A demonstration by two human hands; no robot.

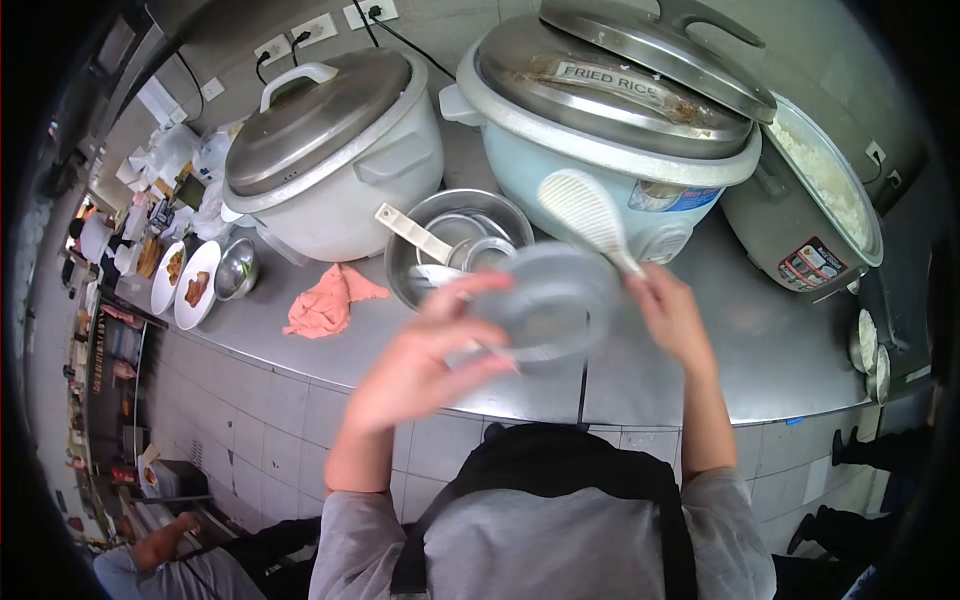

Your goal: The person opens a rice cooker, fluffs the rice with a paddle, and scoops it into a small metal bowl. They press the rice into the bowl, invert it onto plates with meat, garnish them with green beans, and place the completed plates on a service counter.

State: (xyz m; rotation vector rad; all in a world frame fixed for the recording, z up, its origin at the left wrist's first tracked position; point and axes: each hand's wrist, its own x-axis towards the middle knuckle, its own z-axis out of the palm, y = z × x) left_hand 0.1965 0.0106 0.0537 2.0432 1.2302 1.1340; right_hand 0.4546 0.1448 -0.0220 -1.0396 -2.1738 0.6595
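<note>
My left hand [435,350] grips a greyish see-through bowl [560,300], smeared by motion, in front of my chest above the counter. In my right hand [672,318] is a white rice paddle [585,210], its dimpled blade pointing up and its handle in my closed fingers. Behind the bowl sits a metal basin [515,212] with water-like sheen, a metal cup [488,252] and a light-handled utensil [412,232] in it. Beyond the paddle stands a large pale-blue rice cooker [520,150] with a metal lid and a "FRIED RICE" label.
Left stand a lidded white cooker [330,215], a pink cloth [332,302], two white plates of food [212,262] and a metal bowl [238,270]. Right is an uncovered cooker [745,200] of white rice [825,180]. A co-worker [180,560] is at lower left; another person's legs [850,530] show right.
</note>
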